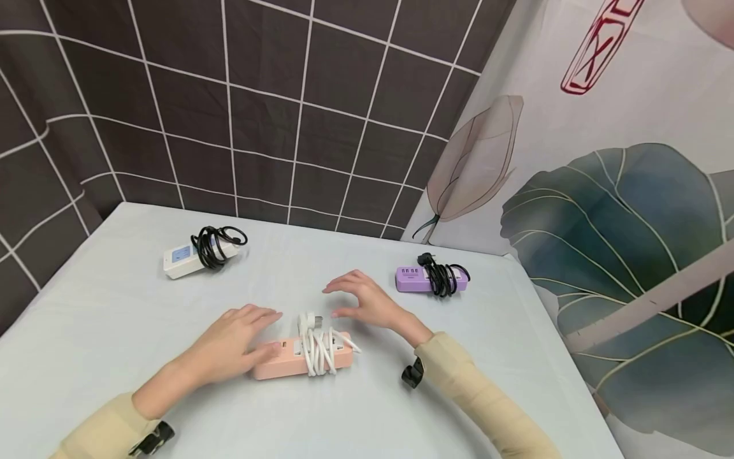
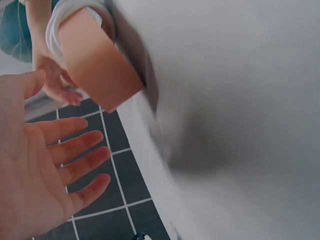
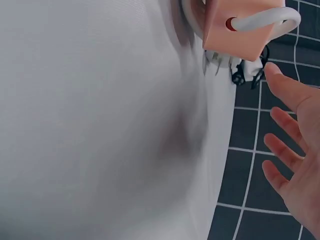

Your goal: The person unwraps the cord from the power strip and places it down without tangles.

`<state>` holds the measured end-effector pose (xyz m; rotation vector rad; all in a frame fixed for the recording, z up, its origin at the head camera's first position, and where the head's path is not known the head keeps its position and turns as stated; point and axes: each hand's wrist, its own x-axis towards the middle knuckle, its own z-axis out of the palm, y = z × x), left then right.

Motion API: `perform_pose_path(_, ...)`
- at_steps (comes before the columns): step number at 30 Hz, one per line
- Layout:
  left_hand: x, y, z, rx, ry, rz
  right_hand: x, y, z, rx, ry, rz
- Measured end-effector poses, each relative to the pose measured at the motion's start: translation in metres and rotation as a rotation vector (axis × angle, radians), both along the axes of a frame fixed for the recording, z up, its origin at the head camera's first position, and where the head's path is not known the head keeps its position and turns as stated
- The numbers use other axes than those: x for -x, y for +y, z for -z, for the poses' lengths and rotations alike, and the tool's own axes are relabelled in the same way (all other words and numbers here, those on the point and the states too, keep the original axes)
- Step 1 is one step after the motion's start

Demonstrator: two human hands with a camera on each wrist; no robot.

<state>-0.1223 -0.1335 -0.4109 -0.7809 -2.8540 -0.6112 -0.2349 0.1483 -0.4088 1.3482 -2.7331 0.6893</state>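
Observation:
A pink power strip point(image 1: 281, 364) lies on the table in front of the person, its white cord point(image 1: 318, 352) wound round its right half and the white plug point(image 1: 309, 321) on top. The left hand point(image 1: 229, 344) hovers by its left end, fingers spread, with the thumb overlapping the strip in the head view. In the left wrist view, a gap shows between that hand's fingers and the strip's pink end point(image 2: 100, 65). Beyond the strip's right end the right hand point(image 1: 369, 301) is held with loosely bent fingers and grips nothing. The right wrist view shows the cord leaving the strip's end point(image 3: 240, 30).
A white power strip point(image 1: 183, 260) with a black cord point(image 1: 213, 247) wound on it lies at the back left. At the back right is a purple power strip point(image 1: 413, 279), also wrapped in black cord point(image 1: 441, 278). Dark tiled fabric point(image 1: 264, 115) hangs behind the pale table point(image 1: 86, 319).

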Motion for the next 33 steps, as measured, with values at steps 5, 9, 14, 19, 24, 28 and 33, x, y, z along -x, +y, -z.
perform_pose_path(5,-0.002,0.005,0.003,0.013,-0.015,0.024,0.002,-0.011,0.000,-0.063,-0.010,-0.016)
perform_pose_path(9,-0.003,0.009,0.007,0.027,-0.021,0.043,0.001,-0.018,-0.003,-0.070,-0.034,-0.043)
perform_pose_path(14,-0.005,0.012,0.009,0.050,-0.034,0.063,0.003,-0.027,-0.003,-0.093,-0.095,-0.103)
perform_pose_path(19,-0.006,0.013,0.010,0.044,-0.062,0.073,0.005,-0.031,0.000,-0.139,-0.134,-0.148)
perform_pose_path(24,-0.005,0.014,0.013,0.036,-0.073,0.091,0.006,-0.035,0.001,-0.166,-0.164,-0.189)
perform_pose_path(28,-0.005,0.015,0.013,0.031,-0.054,0.117,0.006,-0.038,0.003,-0.197,-0.161,-0.199)
perform_pose_path(33,-0.004,0.016,0.013,0.038,-0.038,0.134,0.004,-0.040,0.003,-0.227,-0.172,-0.213)
